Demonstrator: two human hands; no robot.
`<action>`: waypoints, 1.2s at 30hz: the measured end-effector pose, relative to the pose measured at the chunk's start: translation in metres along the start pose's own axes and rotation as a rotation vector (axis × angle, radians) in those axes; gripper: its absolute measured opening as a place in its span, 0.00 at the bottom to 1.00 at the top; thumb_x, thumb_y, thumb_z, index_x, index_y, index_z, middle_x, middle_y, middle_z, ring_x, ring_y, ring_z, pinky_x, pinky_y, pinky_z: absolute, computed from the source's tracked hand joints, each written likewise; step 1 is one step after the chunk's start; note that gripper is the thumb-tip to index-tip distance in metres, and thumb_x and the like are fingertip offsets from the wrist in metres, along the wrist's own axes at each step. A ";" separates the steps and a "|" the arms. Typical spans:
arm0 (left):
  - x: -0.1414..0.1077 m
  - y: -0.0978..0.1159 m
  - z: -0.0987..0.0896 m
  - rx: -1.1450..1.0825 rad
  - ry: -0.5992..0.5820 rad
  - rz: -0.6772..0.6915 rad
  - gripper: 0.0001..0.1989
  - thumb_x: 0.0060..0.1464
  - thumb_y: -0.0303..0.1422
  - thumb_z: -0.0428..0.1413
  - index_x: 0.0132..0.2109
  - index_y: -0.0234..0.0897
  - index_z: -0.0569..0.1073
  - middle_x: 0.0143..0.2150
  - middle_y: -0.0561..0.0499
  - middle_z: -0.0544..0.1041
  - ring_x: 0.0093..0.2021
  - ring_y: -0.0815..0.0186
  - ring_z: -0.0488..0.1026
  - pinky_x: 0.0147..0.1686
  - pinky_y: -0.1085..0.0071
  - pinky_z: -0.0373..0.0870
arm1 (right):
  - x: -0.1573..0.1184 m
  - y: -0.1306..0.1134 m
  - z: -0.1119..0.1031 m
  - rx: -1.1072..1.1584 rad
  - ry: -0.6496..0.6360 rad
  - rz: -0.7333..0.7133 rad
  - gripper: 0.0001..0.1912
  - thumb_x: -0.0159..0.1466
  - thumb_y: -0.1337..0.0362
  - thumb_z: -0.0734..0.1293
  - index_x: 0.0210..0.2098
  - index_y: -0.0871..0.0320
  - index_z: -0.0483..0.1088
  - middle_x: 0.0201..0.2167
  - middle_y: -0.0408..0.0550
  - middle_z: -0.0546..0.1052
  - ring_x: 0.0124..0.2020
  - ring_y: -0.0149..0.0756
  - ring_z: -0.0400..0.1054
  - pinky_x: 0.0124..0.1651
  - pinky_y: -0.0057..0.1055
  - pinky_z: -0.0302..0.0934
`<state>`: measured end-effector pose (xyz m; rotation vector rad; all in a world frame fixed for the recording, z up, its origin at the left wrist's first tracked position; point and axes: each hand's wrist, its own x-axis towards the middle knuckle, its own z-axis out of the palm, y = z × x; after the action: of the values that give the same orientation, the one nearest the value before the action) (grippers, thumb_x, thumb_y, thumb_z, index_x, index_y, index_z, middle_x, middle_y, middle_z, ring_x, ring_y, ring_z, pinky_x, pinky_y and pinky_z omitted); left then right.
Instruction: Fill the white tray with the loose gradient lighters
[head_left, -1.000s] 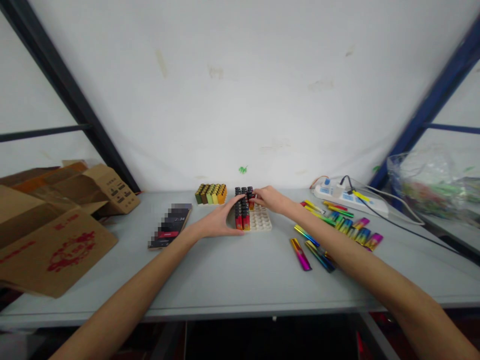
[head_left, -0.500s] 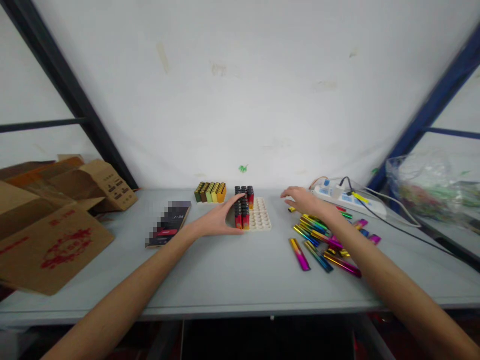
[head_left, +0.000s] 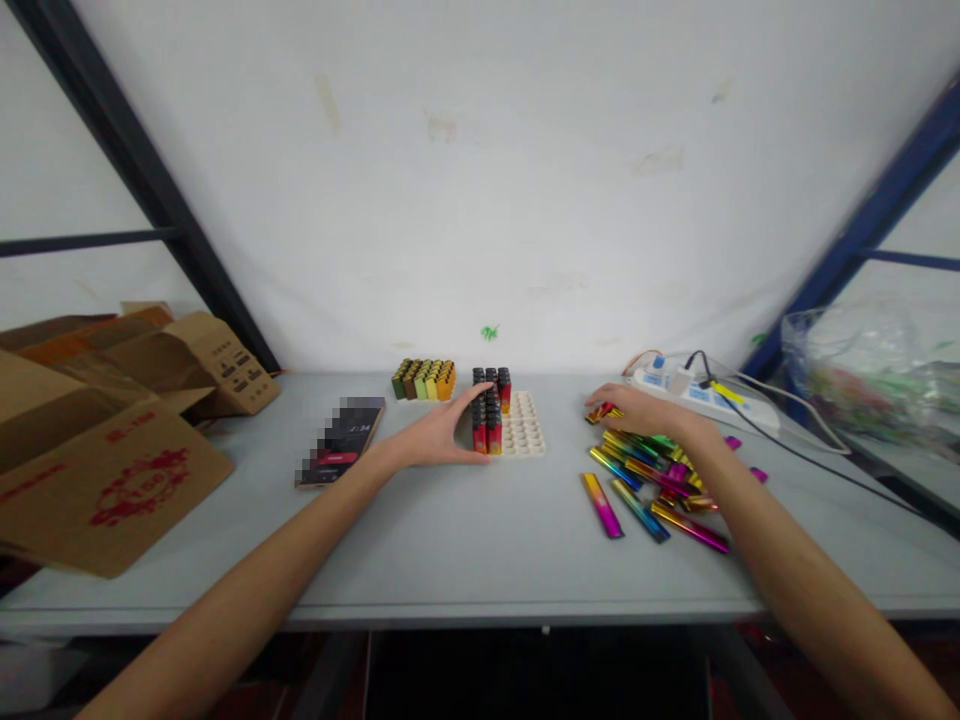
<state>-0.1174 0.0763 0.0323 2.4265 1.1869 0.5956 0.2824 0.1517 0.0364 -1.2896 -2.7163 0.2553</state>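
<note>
Left hand (head_left: 436, 438): spread wide in a C about the left side of a block of upright red cylindrical pieces with black tops (head_left: 487, 430); pressure there not readable.
Right hand (head_left: 643, 408): fingers bent down over a small shiny red-and-yellow piece (head_left: 600, 412); whether pinched or merely touched could not be told, the palm side being hidden.
Change: within the last second the right hand had left the block and gone to the loose pieces. Block looked the same as half a second earlier; judged a pause between placements.
Tray: flat, white, round-holed plastic tray (head_left: 534, 440) under the block; bare holes along its right side.
Pile: shiny gold, blue and magenta metallic tubes (head_left: 652, 475), lying beneath and near the right hand.
Back of table: yellow-and-green block of upright pieces (head_left: 424, 380), left of the tray.
Outer edges: open brown cardboard box (head_left: 161, 480) left; white plastic power strip (head_left: 701, 395) right.
</note>
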 end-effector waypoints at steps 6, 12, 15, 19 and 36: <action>0.000 0.000 0.000 0.009 0.006 0.000 0.57 0.49 0.54 0.66 0.76 0.49 0.43 0.76 0.45 0.56 0.72 0.49 0.61 0.70 0.58 0.58 | 0.006 0.004 0.005 -0.053 0.034 0.030 0.14 0.66 0.69 0.67 0.48 0.60 0.79 0.48 0.57 0.80 0.48 0.44 0.75 0.56 0.36 0.66; -0.001 0.004 -0.002 0.005 0.001 -0.006 0.57 0.50 0.54 0.65 0.76 0.47 0.43 0.76 0.44 0.56 0.72 0.46 0.60 0.69 0.54 0.57 | 0.011 -0.003 0.010 -0.055 0.109 0.075 0.07 0.68 0.66 0.66 0.42 0.61 0.76 0.43 0.58 0.79 0.42 0.42 0.74 0.48 0.34 0.66; -0.001 0.004 -0.002 0.014 -0.004 -0.012 0.57 0.50 0.55 0.66 0.76 0.47 0.43 0.76 0.43 0.55 0.72 0.48 0.59 0.70 0.55 0.56 | 0.008 -0.013 0.006 -0.040 0.169 0.091 0.09 0.71 0.64 0.64 0.47 0.61 0.73 0.39 0.55 0.80 0.38 0.42 0.74 0.43 0.33 0.65; 0.000 0.003 -0.002 0.023 -0.015 -0.016 0.58 0.50 0.55 0.66 0.76 0.48 0.41 0.76 0.44 0.54 0.72 0.49 0.60 0.70 0.56 0.57 | 0.001 -0.037 -0.009 0.013 0.346 0.070 0.15 0.74 0.59 0.59 0.55 0.59 0.68 0.34 0.51 0.81 0.32 0.40 0.73 0.38 0.32 0.62; 0.001 -0.001 0.000 -0.020 -0.003 -0.007 0.58 0.48 0.55 0.66 0.76 0.48 0.43 0.76 0.42 0.54 0.72 0.46 0.59 0.70 0.52 0.56 | -0.001 -0.115 -0.007 1.021 0.295 0.015 0.23 0.70 0.39 0.60 0.38 0.55 0.63 0.23 0.36 0.65 0.21 0.28 0.60 0.26 0.26 0.59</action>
<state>-0.1173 0.0781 0.0317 2.4052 1.1821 0.5982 0.1973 0.0799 0.0670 -0.9059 -1.8363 1.1470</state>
